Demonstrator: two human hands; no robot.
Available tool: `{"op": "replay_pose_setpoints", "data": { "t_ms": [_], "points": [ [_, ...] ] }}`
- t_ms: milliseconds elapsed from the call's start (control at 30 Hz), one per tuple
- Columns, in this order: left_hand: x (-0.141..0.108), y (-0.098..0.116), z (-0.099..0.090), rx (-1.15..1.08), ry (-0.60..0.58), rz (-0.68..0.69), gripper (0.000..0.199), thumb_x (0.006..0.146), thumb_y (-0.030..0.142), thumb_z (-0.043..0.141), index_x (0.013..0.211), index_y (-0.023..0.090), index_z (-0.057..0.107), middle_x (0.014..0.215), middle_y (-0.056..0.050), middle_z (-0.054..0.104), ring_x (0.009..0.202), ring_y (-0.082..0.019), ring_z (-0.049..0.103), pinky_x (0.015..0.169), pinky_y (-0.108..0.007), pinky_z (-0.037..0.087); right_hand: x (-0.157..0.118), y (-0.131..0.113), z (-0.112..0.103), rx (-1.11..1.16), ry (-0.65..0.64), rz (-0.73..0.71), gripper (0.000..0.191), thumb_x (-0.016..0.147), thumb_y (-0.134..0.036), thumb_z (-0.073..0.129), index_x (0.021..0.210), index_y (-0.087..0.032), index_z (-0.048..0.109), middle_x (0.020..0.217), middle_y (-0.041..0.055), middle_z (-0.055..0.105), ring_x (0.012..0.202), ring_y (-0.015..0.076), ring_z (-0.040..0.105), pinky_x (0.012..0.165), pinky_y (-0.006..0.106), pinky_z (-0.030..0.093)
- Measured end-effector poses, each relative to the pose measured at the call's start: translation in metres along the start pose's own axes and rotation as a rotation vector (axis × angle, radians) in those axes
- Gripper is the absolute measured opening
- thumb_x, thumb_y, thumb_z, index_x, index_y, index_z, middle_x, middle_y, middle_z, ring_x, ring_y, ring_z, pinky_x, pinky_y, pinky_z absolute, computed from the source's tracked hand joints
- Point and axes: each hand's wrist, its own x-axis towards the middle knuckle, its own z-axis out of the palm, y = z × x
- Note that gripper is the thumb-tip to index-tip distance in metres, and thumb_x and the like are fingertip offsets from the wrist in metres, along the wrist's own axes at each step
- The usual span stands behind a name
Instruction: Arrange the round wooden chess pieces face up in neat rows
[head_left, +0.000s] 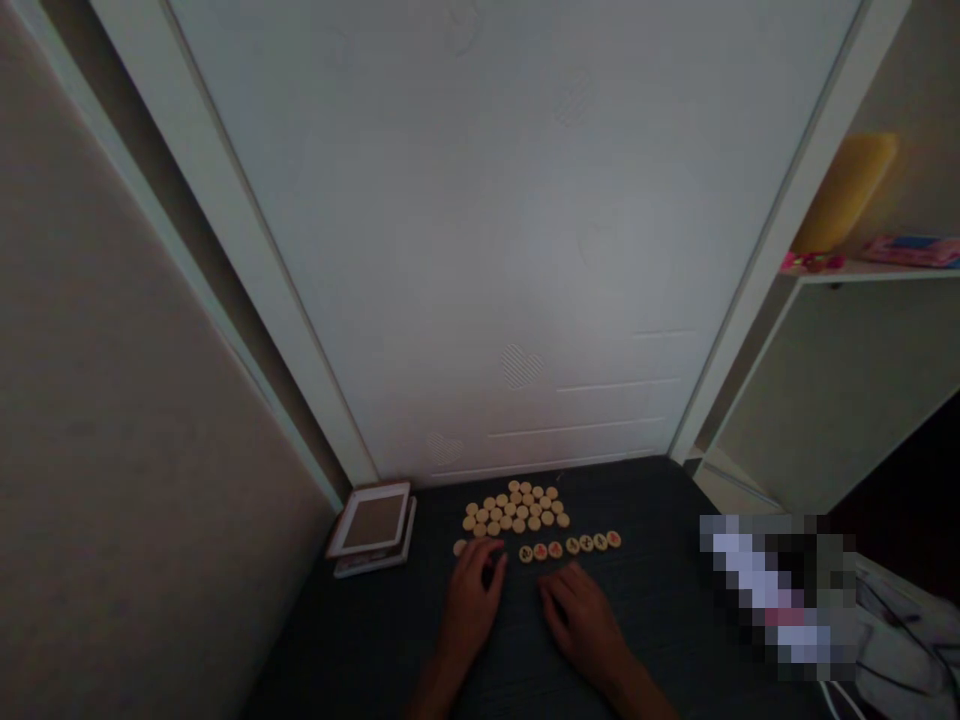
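Observation:
Several round wooden Chinese chess pieces (555,550) lie face up in a row on the dark table, with black or red characters showing. Behind them is a cluster of plain-topped pieces (519,525), apparently face down. My left hand (474,580) is at the left end of the row, fingers bent and a gap between thumb and forefinger. Next to its fingers lies a single plain piece (460,548), partly covered. Just in front of the row, my right hand (581,608) rests loosely curled on the table, thumb apart from the fingers. No piece is visible in either hand.
A stack of framed or book-like items (373,520) sits at the table's left edge. White panel (487,250) rises directly behind the table. At right are a blurred-out object (776,595), cables and a shelf (877,275) holding a yellow item (847,195).

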Motion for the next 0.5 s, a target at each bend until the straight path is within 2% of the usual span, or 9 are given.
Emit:
{"op": "replay_pose_setpoints", "data": {
  "t_ms": [133, 267, 367, 500],
  "points": [
    [0.007, -0.029, -0.024, 0.135, 0.101, 0.017, 0.021, 0.093, 0.031, 0.057, 0.111, 0.023, 0.066, 0.114, -0.009, 0.067, 0.108, -0.029, 0.064, 0.097, -0.049, 0.052, -0.002, -0.002, -0.001, 0.020, -0.002, -0.016, 0.023, 0.095, -0.011, 0.054, 0.110, -0.025, 0.065, 0.093, 0.0038, 0.071, 0.088, 0.0217, 0.068, 0.087, 0.039, 0.056],
    [0.005, -0.049, -0.039, 0.205, 0.035, 0.036, 0.018, 0.093, 0.032, 0.057, 0.103, 0.022, 0.069, 0.105, -0.008, 0.071, 0.099, -0.029, 0.066, 0.092, -0.048, 0.053, -0.004, -0.001, 0.001, 0.026, 0.017, -0.033, 0.023, 0.094, -0.012, 0.056, 0.110, -0.026, 0.065, 0.091, 0.0026, 0.071, 0.087, 0.0206, 0.069, 0.088, 0.037, 0.056],
    [0.003, -0.048, -0.041, 0.222, -0.013, 0.044, 0.019, 0.095, 0.033, 0.055, 0.102, 0.023, 0.070, 0.103, -0.007, 0.074, 0.098, -0.028, 0.066, 0.090, -0.046, 0.054, -0.003, -0.002, 0.001, 0.033, 0.016, -0.023, 0.021, 0.094, -0.011, 0.056, 0.107, -0.025, 0.065, 0.091, 0.0026, 0.071, 0.086, 0.0203, 0.068, 0.086, 0.036, 0.056],
    [0.003, -0.026, -0.041, 0.244, -0.059, 0.046, 0.018, 0.093, 0.033, 0.058, 0.102, 0.023, 0.070, 0.102, -0.007, 0.075, 0.097, -0.028, 0.067, 0.087, -0.045, 0.054, -0.002, -0.004, -0.005, 0.038, -0.002, -0.015, 0.021, 0.095, -0.011, 0.054, 0.106, -0.024, 0.065, 0.090, 0.0028, 0.070, 0.084, 0.0201, 0.068, 0.082, 0.035, 0.056]
  ]
}}
